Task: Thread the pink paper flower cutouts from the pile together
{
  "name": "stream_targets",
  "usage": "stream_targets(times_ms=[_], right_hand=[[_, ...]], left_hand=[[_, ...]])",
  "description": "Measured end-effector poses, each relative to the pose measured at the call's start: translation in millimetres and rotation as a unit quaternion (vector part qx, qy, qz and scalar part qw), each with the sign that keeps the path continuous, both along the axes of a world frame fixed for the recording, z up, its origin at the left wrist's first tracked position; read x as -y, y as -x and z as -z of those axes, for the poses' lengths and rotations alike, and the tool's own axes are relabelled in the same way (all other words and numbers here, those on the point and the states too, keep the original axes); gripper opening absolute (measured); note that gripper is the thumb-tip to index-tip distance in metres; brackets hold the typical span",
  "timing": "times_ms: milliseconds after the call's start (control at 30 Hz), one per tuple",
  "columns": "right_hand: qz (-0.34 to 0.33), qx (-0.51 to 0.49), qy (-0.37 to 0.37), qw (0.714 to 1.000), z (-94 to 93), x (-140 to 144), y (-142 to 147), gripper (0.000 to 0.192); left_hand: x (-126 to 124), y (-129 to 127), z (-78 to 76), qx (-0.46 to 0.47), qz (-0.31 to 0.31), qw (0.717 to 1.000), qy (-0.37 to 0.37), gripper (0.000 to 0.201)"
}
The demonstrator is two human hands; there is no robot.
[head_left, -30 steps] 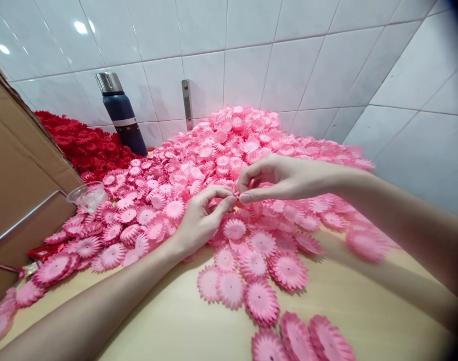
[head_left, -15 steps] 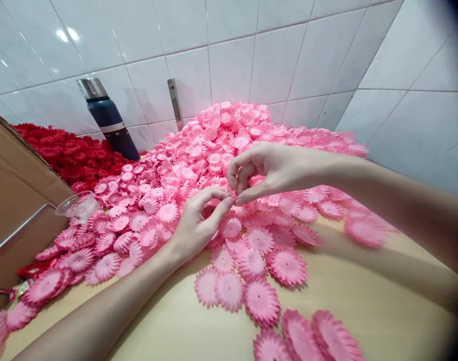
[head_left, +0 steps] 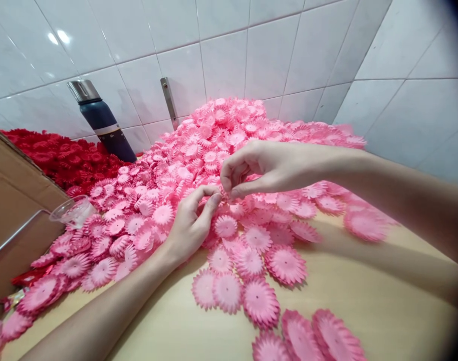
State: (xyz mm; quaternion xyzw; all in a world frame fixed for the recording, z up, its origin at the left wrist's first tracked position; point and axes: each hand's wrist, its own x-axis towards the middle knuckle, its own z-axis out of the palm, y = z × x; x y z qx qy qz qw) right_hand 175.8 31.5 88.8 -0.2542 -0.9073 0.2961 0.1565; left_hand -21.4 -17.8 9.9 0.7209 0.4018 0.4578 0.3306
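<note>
Head view: the person's left hand point(head_left: 193, 220) and right hand point(head_left: 264, 165), each narrowed to a pinch, nearly meet over the pink flowers point(head_left: 226, 226); I cannot tell whether either holds anything. Flowers bank toward the desk's point(head_left: 157, 326) back edge, beside a bottle point(head_left: 106, 125).

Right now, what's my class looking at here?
A person's bare left hand and right hand are close together in front of a heap of pink scalloped discs, fingers bent; anything between them is too small to make out. Loose pink discs lie on the table. Behind, a blue bottle is beside a red pile.
</note>
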Motion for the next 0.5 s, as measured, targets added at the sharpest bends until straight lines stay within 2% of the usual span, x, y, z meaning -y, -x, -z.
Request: stream_targets(times_ms=[233, 500], right_hand=[[0.001, -0.024, 0.032, 0.999, 2.8, 1.1, 6.5, 0.008], [0.01, -0.01, 0.01, 1.0, -2.4, 6.4, 6.6, 0.008]], left_hand=[[2.8, -0.3, -1.7, 0.022, 0.0, 1.0, 0.019, 0.019], [0.1, 1.0, -0.2, 0.01, 0.004, 1.0, -0.005, 0.012]])
